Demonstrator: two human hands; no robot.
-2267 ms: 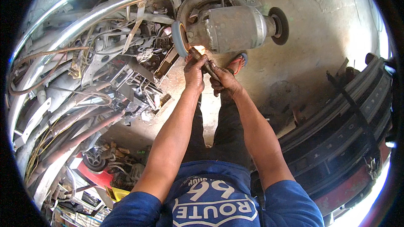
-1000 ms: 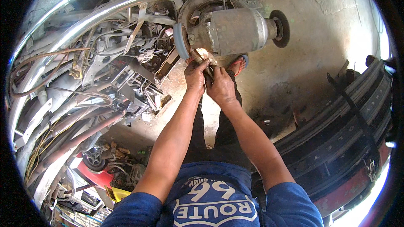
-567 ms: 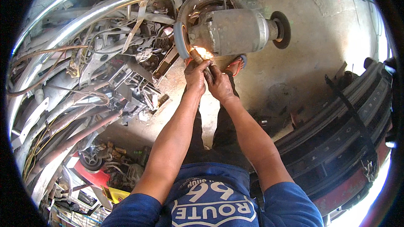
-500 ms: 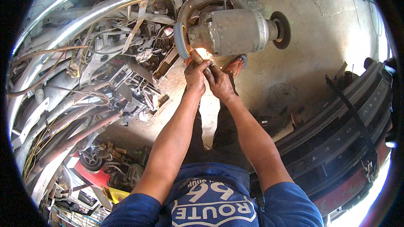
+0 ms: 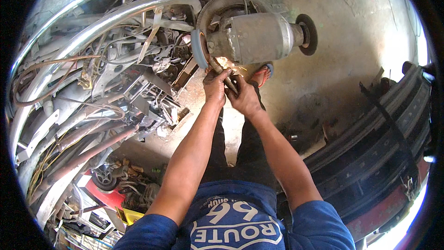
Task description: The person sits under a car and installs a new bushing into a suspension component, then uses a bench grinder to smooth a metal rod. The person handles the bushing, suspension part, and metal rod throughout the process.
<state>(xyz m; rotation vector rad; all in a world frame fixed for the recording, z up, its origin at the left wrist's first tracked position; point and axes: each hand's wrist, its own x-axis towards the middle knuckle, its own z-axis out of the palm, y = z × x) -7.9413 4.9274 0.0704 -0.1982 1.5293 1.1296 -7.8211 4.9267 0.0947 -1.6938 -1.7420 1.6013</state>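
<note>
A dark, narrow metal rod (image 5: 214,65) is gripped between my two hands, its far end against the grey grinding wheel (image 5: 199,49) of a bench grinder (image 5: 261,38). Sparks fly beside the contact spot. My left hand (image 5: 215,89) is closed round the rod nearer the wheel, thumb along it. Close by on the right, my right hand (image 5: 245,96) has its fingers wrapped about the rod's near part. The rod slants from the wheel down toward me. Its near end is partly hidden by my fingers.
A dark second wheel (image 5: 308,35) sits at the grinder's right end. Scrap metal and shiny bent tubes (image 5: 88,30) crowd the left side. Dark bumper-like panels (image 5: 374,143) are stacked at right. A tyre (image 5: 215,4) lies behind the grinder; my sandalled foot (image 5: 262,75) stands below it.
The rod now shows more of its length between my hands, and its angle has shifted. My right hand has moved slightly down and right. The spark glow is smaller.
</note>
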